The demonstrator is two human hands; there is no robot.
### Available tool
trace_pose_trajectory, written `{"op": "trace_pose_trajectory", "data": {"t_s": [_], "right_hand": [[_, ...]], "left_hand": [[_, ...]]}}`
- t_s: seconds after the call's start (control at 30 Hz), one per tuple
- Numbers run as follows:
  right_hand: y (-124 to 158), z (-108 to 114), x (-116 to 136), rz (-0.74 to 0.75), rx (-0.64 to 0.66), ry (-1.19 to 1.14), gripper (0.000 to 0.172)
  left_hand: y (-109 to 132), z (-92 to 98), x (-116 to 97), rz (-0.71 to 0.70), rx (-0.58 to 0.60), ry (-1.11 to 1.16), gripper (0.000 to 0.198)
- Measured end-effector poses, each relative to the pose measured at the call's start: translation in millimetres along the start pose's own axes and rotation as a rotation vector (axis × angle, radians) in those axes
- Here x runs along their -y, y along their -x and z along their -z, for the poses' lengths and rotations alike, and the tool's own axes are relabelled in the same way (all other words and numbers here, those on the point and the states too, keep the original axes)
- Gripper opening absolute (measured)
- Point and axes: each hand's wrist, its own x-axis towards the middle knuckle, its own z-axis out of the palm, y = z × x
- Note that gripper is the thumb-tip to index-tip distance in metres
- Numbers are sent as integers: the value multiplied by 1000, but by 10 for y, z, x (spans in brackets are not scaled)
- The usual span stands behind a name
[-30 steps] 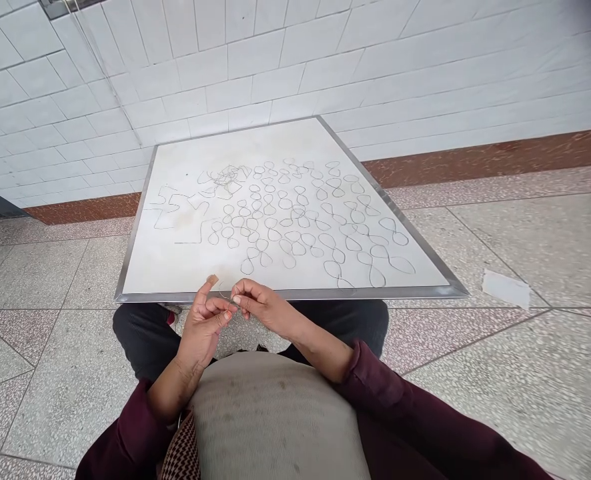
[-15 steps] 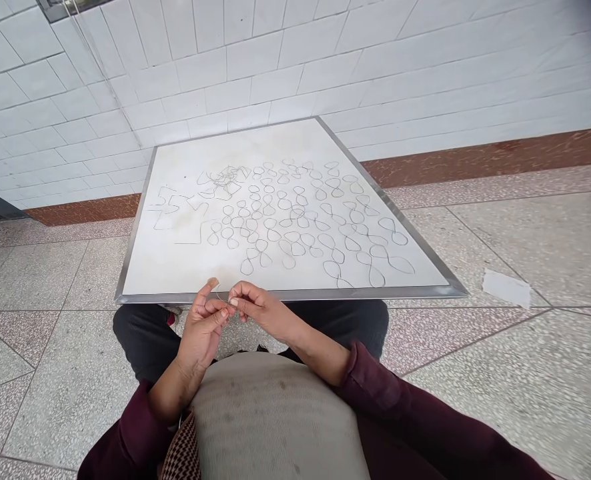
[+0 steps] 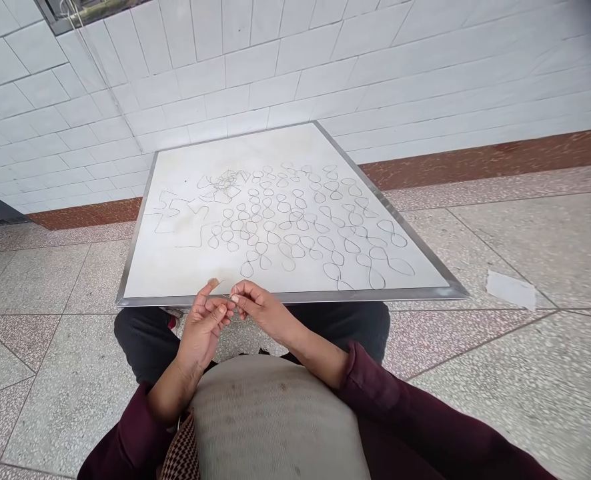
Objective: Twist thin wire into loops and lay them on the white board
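Observation:
Between my fingertips, at the near edge of the board, is a thin piece of wire [image 3: 224, 295], bent in a small curve. My left hand [image 3: 203, 327] pinches it between thumb and fingers, its index finger raised with a tan covering on the tip. From the other side my right hand [image 3: 258, 308] grips the wire with thumb and forefinger, close against the left fingertips. The wire's full shape is partly hidden by the fingers. Many figure-eight wire loops [image 3: 333, 243] lie spread over the white board [image 3: 168, 270].
A tangled heap of wire [image 3: 228, 180] lies towards the back left of the board, with angular bent wires [image 3: 200, 237] nearby. The board has a metal rim [image 3: 415, 293]. A tiled wall [image 3: 250, 87] stands behind. White paper [image 3: 510, 290] lies on the floor at right.
The wire between my fingers has shifted, its curve now bowing upward near the left index finger. Both hands stay almost in place, still pinching it. The view has tilted slightly.

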Motion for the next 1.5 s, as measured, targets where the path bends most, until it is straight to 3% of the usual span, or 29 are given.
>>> {"op": "trace_pose_trajectory", "data": {"t_s": [0.33,0.53,0.9,1.23,1.5], "right_hand": [[12,-5,10,25,-22,122,21],[6,10,-33,38,7,251,20],[-28,16,-144,23,12,78,21],[13,46,-101,4,66,102,30],[8,44,-80,-23,45,111,25]], "left_hand": [[-7,1,5,-53,-57,-24,57],[-21,8,18,-134,-163,-133,53],[-42,8,35,-93,-174,-130,53],[-38,-4,0,-79,-195,-117,49],[-40,-2,7,-90,-181,-153,46]]}}
